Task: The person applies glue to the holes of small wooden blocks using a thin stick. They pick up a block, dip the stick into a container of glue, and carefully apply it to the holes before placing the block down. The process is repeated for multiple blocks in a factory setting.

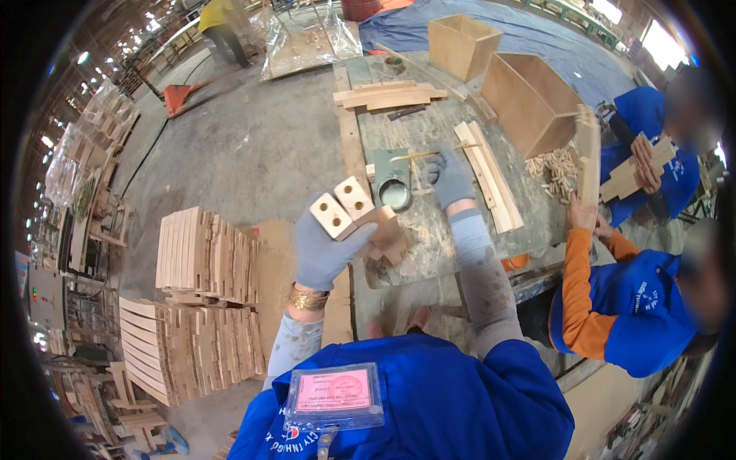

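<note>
My left hand [328,247], in a grey glove, is shut on two short wooden blocks [343,207], their drilled ends turned up toward me. My right hand [451,178], also gloved, holds a thin wooden stick [418,156] over a small round tin of glue [395,193] on the worktable [445,238]. A few more wooden blocks [389,239] lie on the table just right of my left hand.
Stacks of wooden slats [203,257] stand at my left. Long strips [491,180], boards [389,96], a pile of dowels [553,169] and two plywood boxes [529,100] lie on the table. Two people in blue sit at the right, handling wooden pieces.
</note>
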A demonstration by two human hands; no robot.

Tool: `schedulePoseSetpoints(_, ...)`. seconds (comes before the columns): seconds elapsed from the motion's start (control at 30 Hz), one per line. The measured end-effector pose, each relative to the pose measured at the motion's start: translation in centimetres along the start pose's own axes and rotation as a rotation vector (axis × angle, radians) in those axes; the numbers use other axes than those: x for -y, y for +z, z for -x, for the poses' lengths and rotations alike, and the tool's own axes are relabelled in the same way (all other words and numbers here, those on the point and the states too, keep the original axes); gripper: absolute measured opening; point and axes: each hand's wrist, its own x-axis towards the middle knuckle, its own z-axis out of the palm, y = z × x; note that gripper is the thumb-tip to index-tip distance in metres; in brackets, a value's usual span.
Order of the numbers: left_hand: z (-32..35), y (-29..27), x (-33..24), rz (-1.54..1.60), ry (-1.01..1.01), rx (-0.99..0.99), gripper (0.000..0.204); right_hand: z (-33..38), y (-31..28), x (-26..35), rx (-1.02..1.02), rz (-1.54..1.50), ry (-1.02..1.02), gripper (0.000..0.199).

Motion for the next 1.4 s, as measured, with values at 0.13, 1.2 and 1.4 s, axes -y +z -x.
schedulePoseSetpoints(0.13, -0.7, 0.5, -0.2, 0.037, 0.024, 0.061, 0.050, 3.1, 6.9, 5.8, 0.066, 0.095, -0.136, 0.025)
schedulePoseSetpoints(1.2, -1.4, 2.8, 0.1, -0.087, 0.094, 0.100, 0.059, 13.0, 16.5, 9.4, 0.232, 1.082, -0.885, 0.022)
schedulePoseSetpoints(1.4, -1.6, 2.8, 0.4, -0.044, 0.083, 0.125, 0.060, 12.2, 15.2, 9.5, 0.251, 1.133, -0.814, 0.021)
